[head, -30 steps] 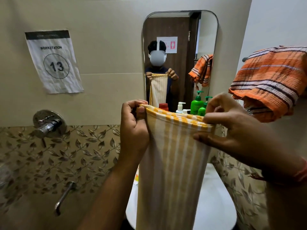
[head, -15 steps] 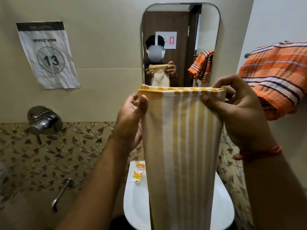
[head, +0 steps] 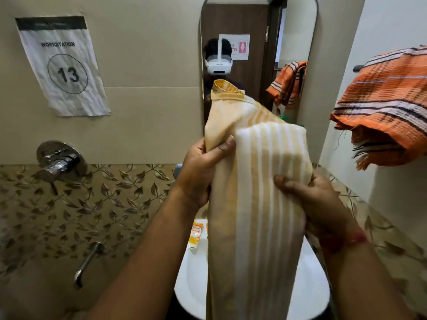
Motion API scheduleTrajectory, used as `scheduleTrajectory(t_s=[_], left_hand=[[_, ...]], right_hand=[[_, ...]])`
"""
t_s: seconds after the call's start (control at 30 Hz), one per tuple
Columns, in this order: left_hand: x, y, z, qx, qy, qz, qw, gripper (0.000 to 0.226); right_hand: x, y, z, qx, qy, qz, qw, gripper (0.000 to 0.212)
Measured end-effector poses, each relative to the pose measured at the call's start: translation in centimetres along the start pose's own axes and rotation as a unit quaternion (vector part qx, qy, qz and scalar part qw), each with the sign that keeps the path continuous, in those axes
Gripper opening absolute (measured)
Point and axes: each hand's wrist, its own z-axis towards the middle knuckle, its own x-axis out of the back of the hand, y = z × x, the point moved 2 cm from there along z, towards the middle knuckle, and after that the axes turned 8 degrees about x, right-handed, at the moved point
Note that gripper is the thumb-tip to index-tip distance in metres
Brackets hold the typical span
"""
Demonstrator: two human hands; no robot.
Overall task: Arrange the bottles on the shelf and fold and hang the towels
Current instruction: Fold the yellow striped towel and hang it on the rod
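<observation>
As both hands grasped it above the white sink point(head: 191, 285), left hand point(head: 201, 172) pinching one edge, right hand point(head: 312, 204) gripping the other, yellow-striped towel point(head: 254, 215) hung folded before the mirror point(head: 249, 24), orange towel point(head: 383, 107) draped at right.

The hanging yellow-and-white striped towel point(head: 258, 204) blocks the middle above the white round basin point(head: 307, 296). A bunched orange striped towel point(head: 383, 107) crowds the right wall. Bare beige wall point(head: 147, 112) leaves free room left, past the chrome tap point(head: 57, 162).

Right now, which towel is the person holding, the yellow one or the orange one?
The yellow striped towel. Both hands grip it, left hand and right hand, over the sink. The orange towel hangs untouched on the right wall.
</observation>
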Motion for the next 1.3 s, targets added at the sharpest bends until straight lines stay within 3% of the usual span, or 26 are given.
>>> scheduleTrajectory(t_s=[0.1,0.17,0.3,0.4,0.5,0.6,0.7,0.8,0.9,1.03,1.13,1.3], left_hand=[[1.6,-2.0,-1.6,0.119,-0.08,-0.028,0.989,0.035],[2.2,-3.6,-2.9,0.145,-0.099,-0.034,0.984,0.031],[2.3,-3.0,-1.7,0.042,-0.057,0.008,0.997,0.04],[2.0,-1.4,-0.5,0.004,-0.032,0.041,0.999,0.041],[1.3,-1.0,-0.3,0.003,-0.033,0.037,0.999,0.041],[1.9,-2.2,-2.1,0.087,-0.083,-0.037,0.992,0.038],[3.0,-3.4,-3.9,0.126,-0.107,-0.039,0.985,0.035],[3.2,-3.1,-3.1,0.053,-0.047,0.01,0.997,0.036],[2.4,-2.5,-2.4,0.007,-0.011,0.029,0.999,0.033],[1.3,-2.2,-2.1,-0.01,0.032,0.024,0.999,0.032],[1.4,-2.3,-1.6,-0.005,0.064,0.009,0.998,0.035],[2.5,-3.1,-1.4,0.017,0.066,0.112,0.991,0.044]], right_hand=[[-1.2,-1.4,1.7,0.025,0.013,0.011,1.0,0.018],[-1.5,-1.9,2.7,0.0,0.006,0.029,1.0,0.019],[-0.4,-0.4,2.0,-0.021,-0.073,0.182,0.98,0.048],[0.0,1.7,-0.8,-0.054,-0.106,0.134,0.984,0.036],[-0.7,1.5,-1.7,-0.014,-0.077,0.062,0.995,0.037],[-1.6,0.0,0.0,0.03,-0.007,0.051,0.998,0.033],[-1.3,-0.9,1.4,-0.036,0.028,0.116,0.992,0.033],[-0.2,-0.4,0.5,-0.092,-0.057,0.221,0.969,0.047],[0.4,1.3,-1.5,-0.092,-0.096,0.196,0.971,0.051],[0.3,1.0,-1.4,-0.048,-0.042,0.218,0.974,0.034],[0.2,0.4,-0.7,-0.016,-0.004,0.285,0.958,0.041],[-0.2,2.3,-1.4,-0.039,0.0,0.048,0.998,0.062]])
